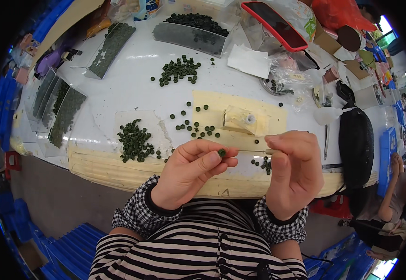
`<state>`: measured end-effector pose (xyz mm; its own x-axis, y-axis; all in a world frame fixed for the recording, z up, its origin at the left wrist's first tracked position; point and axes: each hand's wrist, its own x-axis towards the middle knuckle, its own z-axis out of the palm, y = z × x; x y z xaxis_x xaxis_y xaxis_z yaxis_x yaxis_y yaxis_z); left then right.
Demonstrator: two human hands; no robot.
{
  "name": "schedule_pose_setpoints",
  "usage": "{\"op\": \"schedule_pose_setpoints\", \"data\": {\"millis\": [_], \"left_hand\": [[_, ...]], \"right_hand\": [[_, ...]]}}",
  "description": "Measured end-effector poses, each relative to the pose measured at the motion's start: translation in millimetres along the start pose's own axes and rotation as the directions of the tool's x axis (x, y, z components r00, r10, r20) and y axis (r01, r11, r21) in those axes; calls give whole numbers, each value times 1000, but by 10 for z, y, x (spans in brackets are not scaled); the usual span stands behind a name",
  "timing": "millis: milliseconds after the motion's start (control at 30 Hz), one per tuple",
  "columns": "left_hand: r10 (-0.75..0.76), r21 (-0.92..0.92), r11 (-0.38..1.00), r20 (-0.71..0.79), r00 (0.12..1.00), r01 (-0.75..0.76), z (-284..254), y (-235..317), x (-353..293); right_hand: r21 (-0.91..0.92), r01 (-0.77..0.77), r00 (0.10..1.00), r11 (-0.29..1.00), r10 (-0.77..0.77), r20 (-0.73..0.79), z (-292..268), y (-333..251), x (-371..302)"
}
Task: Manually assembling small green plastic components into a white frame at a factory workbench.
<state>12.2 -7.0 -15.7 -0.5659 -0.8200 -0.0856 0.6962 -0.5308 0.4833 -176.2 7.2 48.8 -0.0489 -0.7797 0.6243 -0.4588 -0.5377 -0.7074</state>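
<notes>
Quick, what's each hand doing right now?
Left hand: closed, pinching a green piece.
Right hand: closed, holding a thin stick.

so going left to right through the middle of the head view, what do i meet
Clear divided bin, pile of small green pieces, left hand pinching a round green piece, right hand holding a thin stick, black pouch.
</notes>
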Motion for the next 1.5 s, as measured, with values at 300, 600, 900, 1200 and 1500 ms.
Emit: {"op": "schedule_pose_setpoints", "data": {"millis": [300,600,900,1200,1500], "left_hand": [[-2,67,998,-20,1000,3,66,16,15],[1,52,999,-28,1000,0,52,5,17],[121,234,966,-48,992,-106,60,6,9],[559,835,357,167,812,-418,150,-11,-43],[578,811,386,159,801,-440,137,-30,-49]], "right_hand": [[348,-172,985,922,153,83,157,115,-79],[234,-92,994,968,77,72,162,130,-52],[354,-172,974,919,213,-79,183,127,-71],[-418,110,988,902,-144,-50,153,396,71],[-463,114,993,879,-113,29,138,363,44]]}}
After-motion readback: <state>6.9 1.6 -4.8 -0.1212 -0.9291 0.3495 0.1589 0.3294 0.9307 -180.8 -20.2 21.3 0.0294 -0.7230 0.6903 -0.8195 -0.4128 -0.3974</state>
